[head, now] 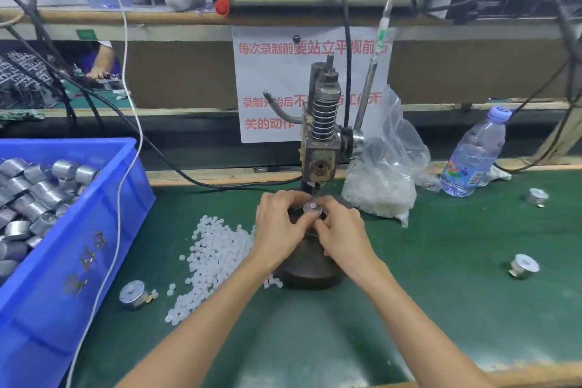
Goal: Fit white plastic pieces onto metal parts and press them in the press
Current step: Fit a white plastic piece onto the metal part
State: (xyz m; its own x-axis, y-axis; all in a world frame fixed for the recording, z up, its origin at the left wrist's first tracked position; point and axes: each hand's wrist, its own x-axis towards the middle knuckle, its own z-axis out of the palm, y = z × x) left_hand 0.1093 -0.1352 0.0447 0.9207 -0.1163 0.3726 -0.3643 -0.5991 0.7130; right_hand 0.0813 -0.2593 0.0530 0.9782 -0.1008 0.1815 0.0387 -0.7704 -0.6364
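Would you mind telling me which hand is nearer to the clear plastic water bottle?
Right. The right hand is at the press base, on the side toward the clear plastic water bottle standing far right. The left hand sits beside it, farther away.

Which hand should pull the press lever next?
Right, probably. The lever rises on the press's right side, nearer the right hand. The left hand could then steady the metal part under the ram.
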